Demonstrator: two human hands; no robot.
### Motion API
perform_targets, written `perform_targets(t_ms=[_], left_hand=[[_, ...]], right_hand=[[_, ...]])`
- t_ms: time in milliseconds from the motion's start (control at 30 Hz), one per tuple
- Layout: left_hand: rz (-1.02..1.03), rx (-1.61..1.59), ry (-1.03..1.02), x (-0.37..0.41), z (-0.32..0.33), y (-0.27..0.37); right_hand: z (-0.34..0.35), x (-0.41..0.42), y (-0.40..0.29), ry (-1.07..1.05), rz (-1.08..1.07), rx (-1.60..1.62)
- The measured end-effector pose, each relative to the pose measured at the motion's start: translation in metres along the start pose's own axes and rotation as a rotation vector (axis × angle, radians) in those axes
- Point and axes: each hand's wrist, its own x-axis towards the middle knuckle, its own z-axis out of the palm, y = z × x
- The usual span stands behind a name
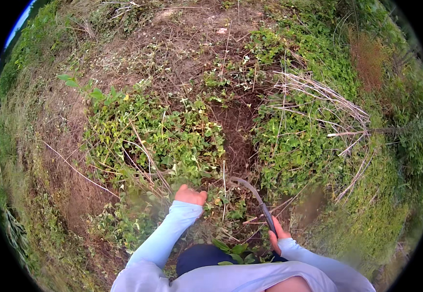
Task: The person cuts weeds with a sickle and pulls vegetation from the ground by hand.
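My right hand [278,235] is wrapped around the dark handle of a sickle [252,189]. The curved blade rises from the handle and bends left, its tip low over the plants near the bare strip. My left hand [191,196] is at the near edge of a patch of leafy green vines [182,146], fingers curled. Whether any stems are inside those fingers is hidden. A thin pale dry stalk [224,189] stands between my left hand and the blade. Brown dry stems [153,166] cross the vines just left of that hand.
A strip of bare soil [237,135] runs between the left vines and another vine patch [299,153] on the right. A dry branching stem [346,133] lies over the right patch. Dead plant litter [142,47] covers ground ahead. Broad green leaves [233,251] rise by my knees.
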Motion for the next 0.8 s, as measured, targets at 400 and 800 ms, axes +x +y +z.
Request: perform_targets(t_ms=[400, 800], left_hand=[[-0.063, -0.007, 0.013, 0.004, -0.014, 0.010], [0.159, 0.417, 0.076, 0.130, -0.025, 0.002]], right_hand=[[-0.028, 0.219, -0.107, 0.285, -0.227, 0.138], [0.030, -0.009, -0.037, -0.036, -0.193, 0.226]])
